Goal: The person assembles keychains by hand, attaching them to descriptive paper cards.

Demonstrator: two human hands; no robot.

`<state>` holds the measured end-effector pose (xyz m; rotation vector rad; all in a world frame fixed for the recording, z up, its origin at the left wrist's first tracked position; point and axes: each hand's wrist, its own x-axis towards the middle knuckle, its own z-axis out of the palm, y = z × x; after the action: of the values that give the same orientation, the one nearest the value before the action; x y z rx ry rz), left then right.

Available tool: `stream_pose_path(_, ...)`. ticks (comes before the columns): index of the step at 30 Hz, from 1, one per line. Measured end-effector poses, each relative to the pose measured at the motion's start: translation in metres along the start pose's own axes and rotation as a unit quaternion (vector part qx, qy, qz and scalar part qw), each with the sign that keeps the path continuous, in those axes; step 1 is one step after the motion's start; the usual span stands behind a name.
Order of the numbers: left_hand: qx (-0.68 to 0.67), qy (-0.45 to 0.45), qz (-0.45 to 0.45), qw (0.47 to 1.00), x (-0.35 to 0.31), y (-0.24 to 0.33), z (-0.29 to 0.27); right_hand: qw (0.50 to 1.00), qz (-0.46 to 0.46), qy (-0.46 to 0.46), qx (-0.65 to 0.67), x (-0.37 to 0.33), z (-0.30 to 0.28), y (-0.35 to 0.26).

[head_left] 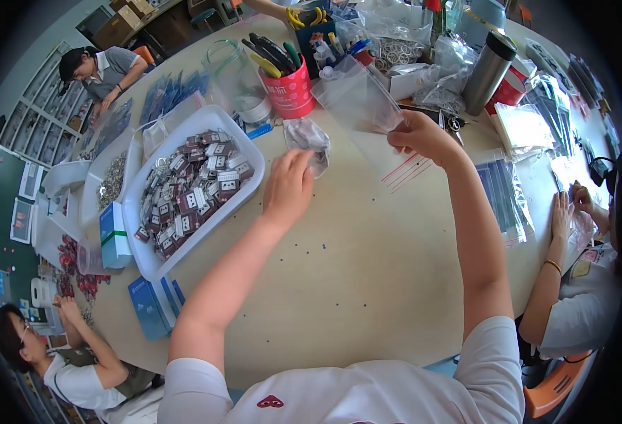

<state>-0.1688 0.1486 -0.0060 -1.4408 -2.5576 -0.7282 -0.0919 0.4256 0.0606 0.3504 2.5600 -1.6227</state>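
My right hand (424, 138) pinches the edge of a clear zip bag (360, 99) between thumb and fingers. The bag hangs tilted above the table, its red-lined end toward me; nothing can be made out inside it. A crumpled whitish cloth (305, 132) lies on the table in front of the pink pen cup. My left hand (288, 185) is on the near side of this cloth, fingers curled onto it, the fingertips partly hidden. Left of that hand stands a white plastic tub (258, 159) heaped with small dark red-and-silver cassette-shaped pieces (191, 191).
A pink cup (290, 92) of pens and cutters stands beyond the cloth, a steel flask (490, 74) at the far right. Blue boxes (148, 307) lie near the tub. More plastic bags (502, 194) lie to the right. Other people (583, 283) sit around the table.
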Motion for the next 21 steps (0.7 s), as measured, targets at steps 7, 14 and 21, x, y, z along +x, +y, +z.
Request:
stream_pose_path(7, 0.035, 0.059, -0.171, 0.983, 0.081, -0.016, 0.022, 0.987, -0.010, 0.094, 0.130, -0.027, -0.016, 0.029)
stream_pose_path(14, -0.158, 0.274, -0.233, 0.920, 0.141, -0.029, 0.068, 0.973, -0.027, 0.119, 0.196, -0.029, -0.019, 0.034)
stream_pose_path(21, -0.412, 0.189, -0.195, 0.870, 0.164, -0.035, 0.082, 0.976, -0.037, 0.112, 0.181, -0.029, -0.021, 0.032)
